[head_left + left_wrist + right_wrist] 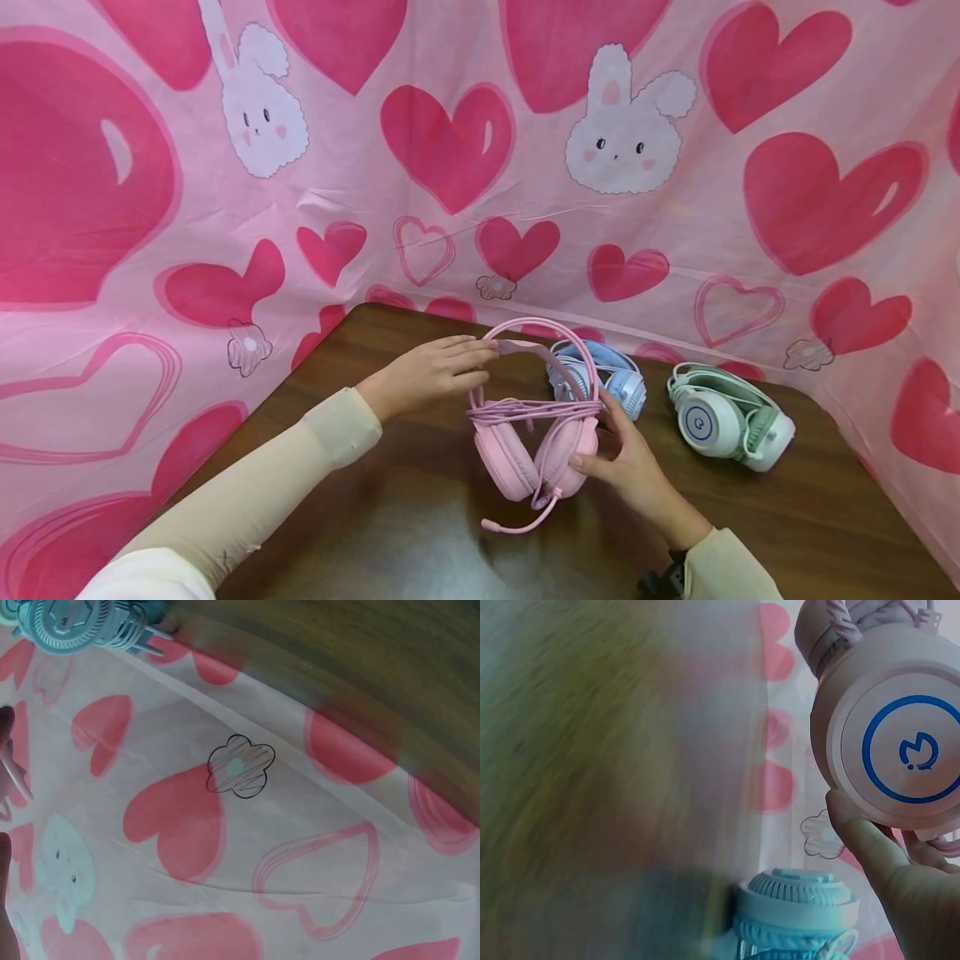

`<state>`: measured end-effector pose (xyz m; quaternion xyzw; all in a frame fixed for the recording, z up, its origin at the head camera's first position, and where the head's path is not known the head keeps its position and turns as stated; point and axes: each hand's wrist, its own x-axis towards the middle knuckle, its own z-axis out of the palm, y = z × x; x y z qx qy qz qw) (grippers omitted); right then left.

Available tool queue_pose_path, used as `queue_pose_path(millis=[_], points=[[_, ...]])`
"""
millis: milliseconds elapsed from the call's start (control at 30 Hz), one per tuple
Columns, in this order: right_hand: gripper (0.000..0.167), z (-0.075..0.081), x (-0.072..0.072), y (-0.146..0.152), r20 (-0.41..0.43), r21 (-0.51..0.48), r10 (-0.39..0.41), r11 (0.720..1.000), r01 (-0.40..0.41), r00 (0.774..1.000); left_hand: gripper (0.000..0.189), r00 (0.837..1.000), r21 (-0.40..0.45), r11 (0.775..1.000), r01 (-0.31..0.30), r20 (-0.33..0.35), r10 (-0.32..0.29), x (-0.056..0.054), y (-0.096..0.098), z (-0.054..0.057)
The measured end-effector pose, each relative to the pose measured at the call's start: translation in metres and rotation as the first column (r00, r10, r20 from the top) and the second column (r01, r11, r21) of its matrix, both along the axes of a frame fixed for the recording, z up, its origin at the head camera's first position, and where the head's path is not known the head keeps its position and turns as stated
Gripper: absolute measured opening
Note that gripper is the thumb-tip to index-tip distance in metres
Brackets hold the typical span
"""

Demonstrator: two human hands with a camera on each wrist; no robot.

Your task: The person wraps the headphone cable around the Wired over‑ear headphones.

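A pink headset (pixel 576 461) is held up above the brown table, its cable bundled across the band above the earcups. Its microphone boom (pixel 517 529) points left at the bottom. My right hand (pixel 633 471) grips the right earcup, thumb on the front. In the right wrist view the fingers of this hand (pixel 922 892) lie against the earcup (pixel 892 750), which bears a blue ring logo. My left hand (pixel 431 373) holds the left side of the headband with its fingertips. Only finger edges and a pink sliver show in the left wrist view.
Behind the pink headset lies a blue headset (pixel 626 392), near the table's back edge. A white and green headset (pixel 723 425) lies to the right. A pink cloth with hearts and rabbits (pixel 450 150) hangs around the brown table (pixel 360 533).
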<state>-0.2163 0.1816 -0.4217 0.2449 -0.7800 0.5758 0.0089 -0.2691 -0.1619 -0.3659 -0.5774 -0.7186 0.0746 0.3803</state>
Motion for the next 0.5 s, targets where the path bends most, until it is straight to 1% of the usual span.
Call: queue_pose_path(millis=[100,200,267,367,500], points=[[0.091,0.003,0.001,-0.004,0.014,-0.006,-0.021,1.000,0.021,1.000,0.037,0.999,0.061,0.998,-0.029,0.019,0.028,0.003,-0.002,0.001],[0.090,0.005,0.000,-0.009,0.026,-0.035,-0.017,0.999,0.018,1.000,0.041,0.997,0.110,0.992,-0.057,0.057,0.051,0.006,-0.005,0.001],[0.090,0.006,-0.001,-0.012,0.023,-0.064,-0.002,0.998,0.004,1.000,0.044,0.996,0.135,0.989,-0.063,0.073,0.054,0.007,-0.007,-0.001],[0.089,0.006,-0.002,-0.016,0.016,-0.099,0.022,0.995,-0.020,1.000,0.049,0.995,0.163,0.985,-0.057,0.087,0.044,0.012,-0.009,-0.004],[0.088,0.004,-0.004,-0.020,0.008,-0.129,0.051,0.990,-0.049,0.999,0.052,0.993,0.232,0.971,-0.055,0.110,0.030,0.019,-0.010,-0.010]])
